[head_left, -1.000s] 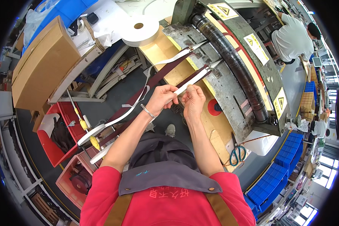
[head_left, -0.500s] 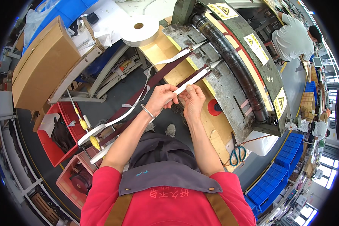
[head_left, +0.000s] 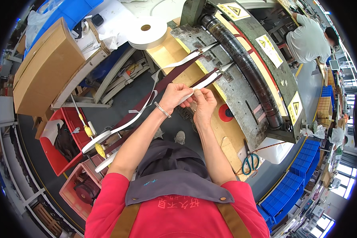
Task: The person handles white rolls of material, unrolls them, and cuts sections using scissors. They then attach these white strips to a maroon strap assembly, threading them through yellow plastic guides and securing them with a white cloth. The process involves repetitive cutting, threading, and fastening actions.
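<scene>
My left hand point(head_left: 177, 96) and my right hand point(head_left: 204, 104) are side by side in front of a machine, fingertips nearly touching. Both pinch a white tape point(head_left: 206, 81), which runs from my fingers up to a pointed metal guide point(head_left: 225, 68) on the machine's metal plate point(head_left: 236, 95). A dark maroon strip point(head_left: 197, 82) lies along this tape. To the left, a second white tape point(head_left: 184, 60) with another maroon strip point(head_left: 178, 73) leads into a second guide point(head_left: 208, 47). My fingers cover part of the tape between them.
A black roller point(head_left: 242, 67) spans the machine behind the plate. Teal-handled scissors point(head_left: 250, 163) lie at its near right corner. A white tape roll point(head_left: 146, 33) sits at the far left. Red bins point(head_left: 59, 158) and a rod with tape rolls stand left. A person point(head_left: 308, 41) works at far right.
My left hand has shifted slightly up and to the right along the white tape, closer to my right hand. The right hand has hardly moved.
</scene>
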{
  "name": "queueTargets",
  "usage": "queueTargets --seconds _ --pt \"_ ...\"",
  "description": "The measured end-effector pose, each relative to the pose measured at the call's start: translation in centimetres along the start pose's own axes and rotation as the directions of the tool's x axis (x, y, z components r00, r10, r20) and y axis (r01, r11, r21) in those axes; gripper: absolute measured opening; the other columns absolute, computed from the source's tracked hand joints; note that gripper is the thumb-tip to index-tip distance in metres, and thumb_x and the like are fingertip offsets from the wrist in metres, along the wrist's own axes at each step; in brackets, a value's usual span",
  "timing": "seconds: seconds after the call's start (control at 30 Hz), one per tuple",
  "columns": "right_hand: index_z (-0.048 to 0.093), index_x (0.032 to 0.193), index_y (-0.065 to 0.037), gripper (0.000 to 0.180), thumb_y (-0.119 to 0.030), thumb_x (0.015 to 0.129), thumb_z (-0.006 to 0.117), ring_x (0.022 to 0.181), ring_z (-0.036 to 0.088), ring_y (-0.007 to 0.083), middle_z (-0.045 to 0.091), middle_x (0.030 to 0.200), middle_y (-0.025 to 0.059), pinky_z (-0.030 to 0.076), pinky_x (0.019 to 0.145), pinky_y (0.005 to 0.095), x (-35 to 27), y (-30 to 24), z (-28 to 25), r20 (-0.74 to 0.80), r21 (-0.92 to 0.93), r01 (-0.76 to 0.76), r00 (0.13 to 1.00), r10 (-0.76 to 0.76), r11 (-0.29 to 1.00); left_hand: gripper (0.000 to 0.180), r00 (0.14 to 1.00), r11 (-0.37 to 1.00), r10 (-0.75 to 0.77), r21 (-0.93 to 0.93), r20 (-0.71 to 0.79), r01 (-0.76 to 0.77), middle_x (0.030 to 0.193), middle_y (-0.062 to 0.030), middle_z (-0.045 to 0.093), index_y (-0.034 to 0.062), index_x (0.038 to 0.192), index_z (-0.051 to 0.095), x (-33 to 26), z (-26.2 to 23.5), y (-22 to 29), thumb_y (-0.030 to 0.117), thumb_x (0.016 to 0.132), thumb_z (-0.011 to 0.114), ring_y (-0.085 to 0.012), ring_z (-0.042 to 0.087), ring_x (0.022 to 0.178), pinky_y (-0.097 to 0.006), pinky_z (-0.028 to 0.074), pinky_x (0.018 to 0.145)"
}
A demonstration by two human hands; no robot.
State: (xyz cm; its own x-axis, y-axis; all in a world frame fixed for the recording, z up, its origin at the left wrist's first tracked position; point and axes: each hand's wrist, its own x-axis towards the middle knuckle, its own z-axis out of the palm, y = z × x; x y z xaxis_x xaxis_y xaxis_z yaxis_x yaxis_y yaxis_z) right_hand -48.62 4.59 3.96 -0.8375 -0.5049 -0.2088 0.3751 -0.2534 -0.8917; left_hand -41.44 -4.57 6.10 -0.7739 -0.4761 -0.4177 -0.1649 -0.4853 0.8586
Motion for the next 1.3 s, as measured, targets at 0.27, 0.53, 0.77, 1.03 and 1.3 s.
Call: queueTargets --seconds 0.27,0.53,0.77,1.03,1.3 --pt "0.053 0.080 -0.002 0.003 -0.004 0.079 0.056 0.060 0.053 0.0074 0.058 0.070 0.0030 0.042 0.056 0.0198 -0.8 -0.5 0.7 0.042 0.050 -0.072 0.997 0.070 0.996 0.011 0.982 0.990 0.139 0.010 -0.125 -0.139 0.060 -0.0059 0.059 0.0007 0.075 0.057 -0.3 0.3 -1.2 0.010 0.079 0.054 -0.0079 0.051 0.044 -0.018 0.038 0.039" --pt "0.053 0.082 0.000 0.007 -0.006 0.079 0.053 0.059 0.054 0.0106 0.058 0.072 0.0053 0.044 0.059 0.0232 -0.4 -1.4 0.0 0.198 0.033 -0.137 0.972 0.127 0.990 0.009 0.978 0.970 0.209 -0.123 -0.012 -0.209 0.063 -0.0046 0.059 -0.0001 0.079 0.056 -1.0 -0.5 -2.1 0.007 0.079 0.051 -0.0055 0.048 0.044 -0.017 0.036 0.040" --pt "0.054 0.080 -0.001 0.012 -0.013 0.081 0.054 0.059 0.050 0.0072 0.056 0.067 0.0023 0.040 0.056 0.0210 -0.3 -1.0 0.3 0.150 -0.164 -0.209 0.961 0.234 0.964 0.010 0.981 0.979 0.187 0.090 -0.046 -0.183 0.065 -0.0071 0.060 -0.0012 0.083 0.056 -1.5 -0.4 -1.6 0.007 0.080 0.052 -0.0079 0.053 0.048 -0.018 0.041 0.043" --pt "0.056 0.075 -0.003 0.020 -0.019 0.087 0.052 0.057 0.049 0.0067 0.056 0.065 0.0014 0.039 0.053 0.0206 -0.5 0.6 -0.5 0.241 -0.153 -0.077 0.964 0.113 0.985 0.018 0.959 0.995 -0.100 0.025 0.264 0.097 0.076 -0.0105 0.064 -0.0029 0.090 0.060 -7.2 -8.1 -2.0 0.012 0.081 0.057 -0.0140 0.062 0.065 -0.025 0.050 0.065" --pt "0.053 0.080 -0.002 0.015 -0.015 0.087 0.051 0.064 0.054 0.0116 0.055 0.073 0.0043 0.048 0.063 0.0264 -0.9 -0.1 -0.3 0.292 0.080 -0.201 0.941 0.170 0.976 0.018 0.962 0.977 -0.184 0.146 0.200 0.157 0.084 -0.0072 0.063 -0.0024 0.092 0.058 -12.0 -11.6 -9.0 0.012 0.082 0.055 -0.0122 0.059 0.076 -0.025 0.045 0.075"
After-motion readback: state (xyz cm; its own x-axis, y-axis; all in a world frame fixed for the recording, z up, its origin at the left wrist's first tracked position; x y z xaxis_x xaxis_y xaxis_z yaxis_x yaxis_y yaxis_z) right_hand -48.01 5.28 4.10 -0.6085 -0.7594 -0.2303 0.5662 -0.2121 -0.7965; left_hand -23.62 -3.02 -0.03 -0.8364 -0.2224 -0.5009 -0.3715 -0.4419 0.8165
